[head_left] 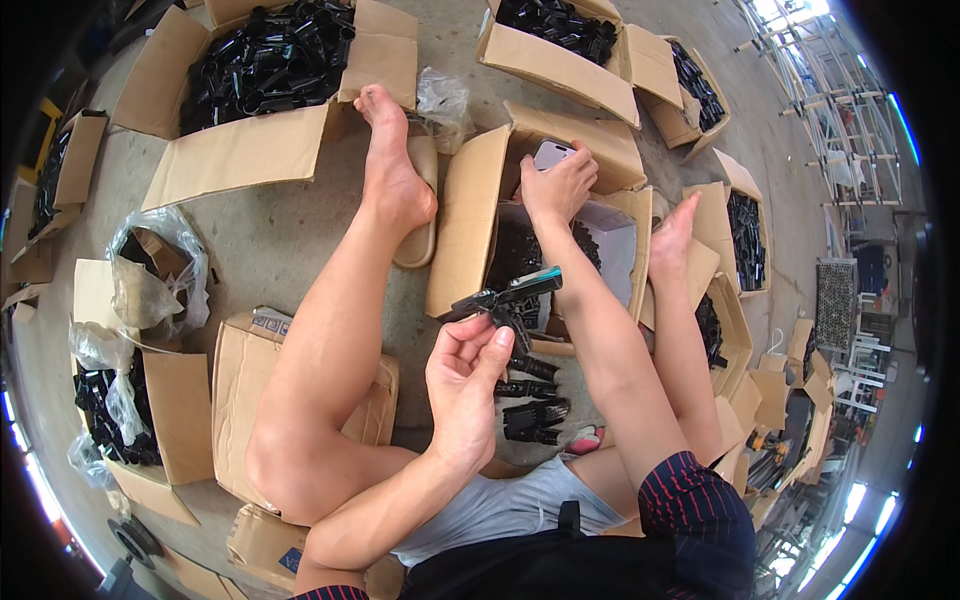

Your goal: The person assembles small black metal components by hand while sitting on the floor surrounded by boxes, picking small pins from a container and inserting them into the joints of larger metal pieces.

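Note:
My left hand is raised in front of my lap, its fingertips pinched on a glossy black plastic part with several arms. Farther off, my right hand reaches over an open cardboard box between my legs and grips a smartphone near the box's far wall. Small black parts lie inside that box, partly covered by my right forearm. Between the box and my lap, several more black plastic parts sit grouped in a row.
Cardboard boxes of black parts stand around me, with a large one at the far left and another at the back. A clear plastic bag rests at the left. A slipper lies beside my left foot. Metal racks stand at the right.

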A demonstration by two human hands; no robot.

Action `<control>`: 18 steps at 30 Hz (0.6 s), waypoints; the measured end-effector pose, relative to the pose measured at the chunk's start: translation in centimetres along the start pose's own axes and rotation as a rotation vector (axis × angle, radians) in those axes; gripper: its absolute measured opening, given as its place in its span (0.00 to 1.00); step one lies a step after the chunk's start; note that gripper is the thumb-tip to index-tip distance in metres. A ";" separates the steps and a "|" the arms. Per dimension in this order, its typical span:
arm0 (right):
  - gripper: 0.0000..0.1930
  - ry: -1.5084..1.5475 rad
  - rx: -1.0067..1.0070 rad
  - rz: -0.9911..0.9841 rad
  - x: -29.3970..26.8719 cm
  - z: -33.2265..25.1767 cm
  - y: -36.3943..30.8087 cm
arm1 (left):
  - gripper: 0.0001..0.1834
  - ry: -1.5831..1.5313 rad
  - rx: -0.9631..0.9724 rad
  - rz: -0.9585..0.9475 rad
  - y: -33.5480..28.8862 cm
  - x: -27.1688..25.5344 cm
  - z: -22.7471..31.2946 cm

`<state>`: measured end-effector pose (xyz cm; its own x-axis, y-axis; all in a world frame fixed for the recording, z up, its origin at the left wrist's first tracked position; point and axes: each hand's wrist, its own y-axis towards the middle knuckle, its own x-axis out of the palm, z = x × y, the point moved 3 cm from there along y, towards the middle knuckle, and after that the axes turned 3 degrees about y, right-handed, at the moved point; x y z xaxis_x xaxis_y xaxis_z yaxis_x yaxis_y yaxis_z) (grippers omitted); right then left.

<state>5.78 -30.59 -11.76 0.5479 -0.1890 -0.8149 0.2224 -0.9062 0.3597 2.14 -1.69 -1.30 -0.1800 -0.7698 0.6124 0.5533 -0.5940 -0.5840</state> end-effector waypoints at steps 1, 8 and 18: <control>0.42 -0.003 -0.001 -0.003 -0.1 0.1 0.0 | 0.12 0.003 -0.009 -0.002 0.0 -0.1 0.0; 0.32 0.617 0.037 0.066 -4.7 0.5 -2.0 | 0.13 0.077 0.053 -0.010 0.1 -0.3 -0.1; 0.20 1.172 0.061 -0.730 -20.2 3.5 -13.6 | 0.12 0.227 -0.030 -0.303 0.5 -0.2 -3.6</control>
<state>-11.12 -15.73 -1.75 0.6819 0.7292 0.0577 0.7311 -0.6818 -0.0242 -0.50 -2.63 -3.65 -0.5089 -0.5884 0.6283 0.4241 -0.8066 -0.4119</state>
